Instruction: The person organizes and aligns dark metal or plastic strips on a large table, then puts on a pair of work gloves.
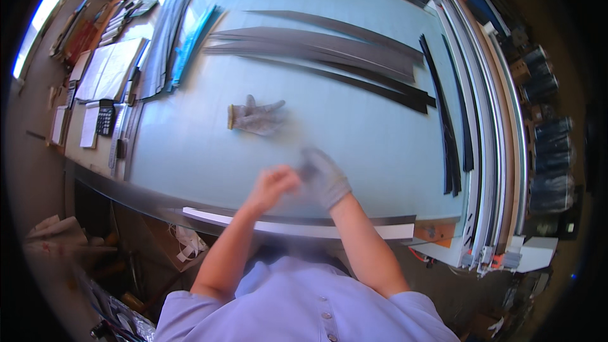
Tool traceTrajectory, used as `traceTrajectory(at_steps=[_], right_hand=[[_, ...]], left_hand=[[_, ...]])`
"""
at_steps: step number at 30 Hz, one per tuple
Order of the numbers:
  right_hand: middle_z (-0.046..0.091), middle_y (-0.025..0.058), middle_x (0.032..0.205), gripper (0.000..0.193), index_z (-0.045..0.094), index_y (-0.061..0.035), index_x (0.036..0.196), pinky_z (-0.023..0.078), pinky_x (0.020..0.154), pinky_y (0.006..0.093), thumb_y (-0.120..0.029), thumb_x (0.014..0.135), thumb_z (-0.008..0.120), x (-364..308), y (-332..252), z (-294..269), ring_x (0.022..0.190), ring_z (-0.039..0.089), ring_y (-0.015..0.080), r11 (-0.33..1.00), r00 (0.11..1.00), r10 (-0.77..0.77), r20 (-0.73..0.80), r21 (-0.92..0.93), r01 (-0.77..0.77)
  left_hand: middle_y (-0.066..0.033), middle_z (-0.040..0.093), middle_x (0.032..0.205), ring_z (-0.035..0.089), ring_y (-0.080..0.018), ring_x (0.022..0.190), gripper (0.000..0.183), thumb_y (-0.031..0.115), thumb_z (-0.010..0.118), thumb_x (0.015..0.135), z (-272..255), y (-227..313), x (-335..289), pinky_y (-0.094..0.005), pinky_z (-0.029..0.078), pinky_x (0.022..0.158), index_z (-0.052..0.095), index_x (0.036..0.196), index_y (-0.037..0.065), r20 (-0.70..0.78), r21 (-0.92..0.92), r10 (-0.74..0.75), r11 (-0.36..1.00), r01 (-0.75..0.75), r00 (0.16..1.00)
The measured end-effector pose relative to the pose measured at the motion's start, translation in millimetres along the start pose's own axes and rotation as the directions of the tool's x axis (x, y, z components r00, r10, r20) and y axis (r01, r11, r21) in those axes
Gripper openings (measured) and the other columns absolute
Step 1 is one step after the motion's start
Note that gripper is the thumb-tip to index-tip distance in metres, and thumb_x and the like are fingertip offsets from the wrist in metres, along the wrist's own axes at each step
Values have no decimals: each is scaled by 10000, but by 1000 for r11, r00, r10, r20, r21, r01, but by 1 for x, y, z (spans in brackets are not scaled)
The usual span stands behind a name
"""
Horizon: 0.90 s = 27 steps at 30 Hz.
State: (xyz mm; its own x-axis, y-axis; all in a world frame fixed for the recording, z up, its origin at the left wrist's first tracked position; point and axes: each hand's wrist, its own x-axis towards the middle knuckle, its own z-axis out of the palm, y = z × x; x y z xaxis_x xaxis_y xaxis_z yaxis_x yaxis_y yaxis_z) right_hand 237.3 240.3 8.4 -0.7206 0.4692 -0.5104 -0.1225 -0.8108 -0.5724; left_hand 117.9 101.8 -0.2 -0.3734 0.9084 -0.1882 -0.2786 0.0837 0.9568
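Observation:
A grey knitted work glove covers my right hand, which is raised over the front of the glass-topped table. Its fingers point away and to the left, smeared by motion, so their closure cannot be read. Close beside them is my bare left hand, its fingers curled in; blur hides what they hold, if anything, and whether the two hands touch. A second grey glove with a yellowish cuff lies on the table beyond my hands, fingers toward the right.
Long dark grey strips lie across the far tabletop. Black strips and long metal profiles line the right side. At left are bundled grey strips, blue strips, open papers and a calculator. A white strip runs along the near edge.

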Motion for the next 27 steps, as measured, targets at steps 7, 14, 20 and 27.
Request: traceTrajectory(at_steps=[7,14,20,27], right_hand=[[586,15,711,341,737,-79,974,471,654,305,-403,981,630,-7,16,-63,712,562,126,764,972,-140,-189,-645,-15],[701,106,856,270,735,-43,1042,520,811,387,-282,997,620,-22,-6,27,824,644,232,715,994,-89,-67,-699,17],[744,117,997,260,712,10,1146,555,748,305,-125,924,712,-26,-11,20,857,690,135,179,819,-471,329,-873,453],[745,56,894,187,735,3,1054,516,682,269,-136,932,758,-77,-35,10,728,648,110,771,975,-45,219,-613,174]], left_hand=[[-67,659,929,600,-164,756,165,83,632,949,-206,-24,97,-316,508,709,724,1086,77,-710,501,351,861,88,610],[-89,640,907,623,-208,784,298,-52,681,807,-197,-48,103,-332,527,736,671,1079,69,-296,835,401,549,31,867],[-129,659,773,664,-232,691,121,12,623,838,5,40,31,-377,523,656,590,951,40,-159,690,375,704,-169,913],[-91,732,1027,693,-166,962,272,96,681,942,56,72,-44,-336,559,853,658,1200,12,-156,254,117,964,-75,981]])
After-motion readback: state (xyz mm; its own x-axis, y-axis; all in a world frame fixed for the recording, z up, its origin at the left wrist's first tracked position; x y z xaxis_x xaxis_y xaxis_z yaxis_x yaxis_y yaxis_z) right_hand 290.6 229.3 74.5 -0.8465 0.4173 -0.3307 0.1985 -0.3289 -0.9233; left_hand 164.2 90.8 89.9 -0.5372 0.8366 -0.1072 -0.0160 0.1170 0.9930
